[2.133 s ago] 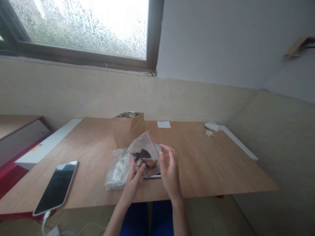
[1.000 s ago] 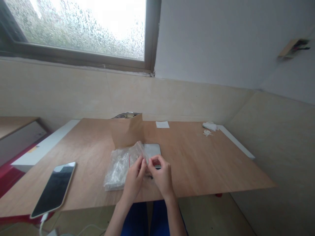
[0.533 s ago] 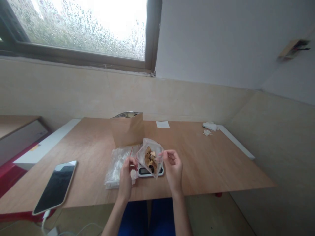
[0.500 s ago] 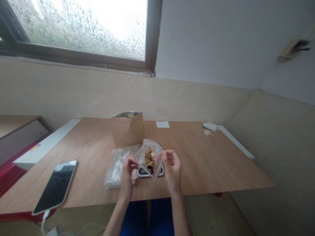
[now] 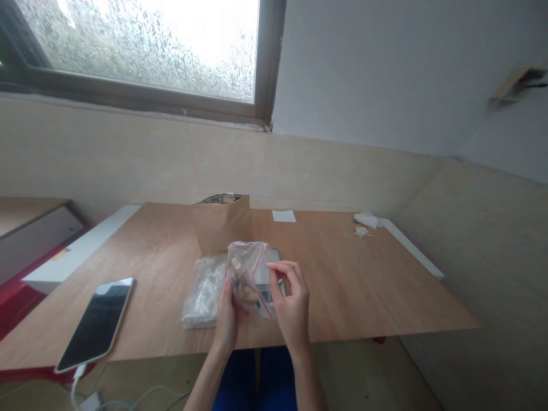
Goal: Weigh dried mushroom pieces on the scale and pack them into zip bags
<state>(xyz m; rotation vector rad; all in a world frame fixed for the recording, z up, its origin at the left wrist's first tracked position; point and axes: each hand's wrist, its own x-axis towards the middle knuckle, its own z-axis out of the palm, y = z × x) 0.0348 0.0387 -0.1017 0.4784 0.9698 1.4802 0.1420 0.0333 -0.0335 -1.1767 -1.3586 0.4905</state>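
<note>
A clear zip bag [image 5: 243, 262] with a red seal line and a small white label is held up over the table, turned on its side. Brownish dried pieces show through its lower part. My left hand [image 5: 228, 315] grips the bag's left side, fingers partly hidden behind it. At the bag's right edge, my right hand [image 5: 291, 299] pinches the plastic between thumb and fingertips. Behind the bag, mostly covered, sits a small scale [image 5: 281, 279]. A stack of empty clear bags [image 5: 204, 294] lies just left of my left hand.
An open brown paper bag [image 5: 222, 225] stands behind the stack. At left lies a phone [image 5: 97, 325] with a white cable [image 5: 76, 385] plugged in. White paper [image 5: 283, 216] and crumpled tissue [image 5: 366, 220] rest near the wall. The table's front edge [image 5: 385, 335] is close to me.
The zip bag, held open with both hands before, is now turned sideways and its mouth looks flattened. My left hand has shifted right along it; the scale is more covered.
</note>
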